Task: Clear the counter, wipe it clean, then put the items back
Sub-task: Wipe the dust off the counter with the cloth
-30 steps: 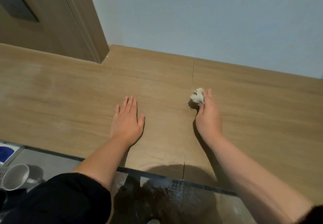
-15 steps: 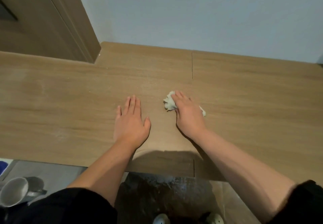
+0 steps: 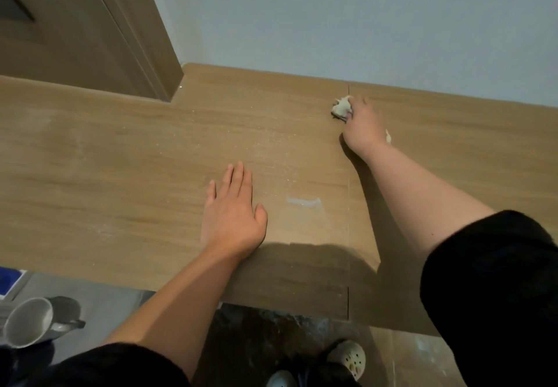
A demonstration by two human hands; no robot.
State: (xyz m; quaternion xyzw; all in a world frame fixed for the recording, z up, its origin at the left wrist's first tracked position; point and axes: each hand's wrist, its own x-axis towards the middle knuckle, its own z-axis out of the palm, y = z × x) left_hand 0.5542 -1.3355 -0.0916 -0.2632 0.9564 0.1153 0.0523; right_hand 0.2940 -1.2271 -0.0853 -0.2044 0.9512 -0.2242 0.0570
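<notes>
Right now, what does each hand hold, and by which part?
The right hand grips the wad round its middle, ends poking out; the left hand lies flat on the counter, empty.

2 bare forearms reach forward from black sleeves. The left hand (image 3: 232, 214) lies flat, palm down, fingers straight and close together, thumb spread. The right hand (image 3: 360, 123), stretched farther out on a straight arm, curls around a crumpled tissue (image 3: 341, 107).

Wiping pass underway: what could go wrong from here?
1. The small crumpled white tissue wad in the right hand may shed: a white scrap shows by the wrist.
2. Pale crumbs and a whitish smear on the brown wooden counter near the flat left hand could be missed.
</notes>
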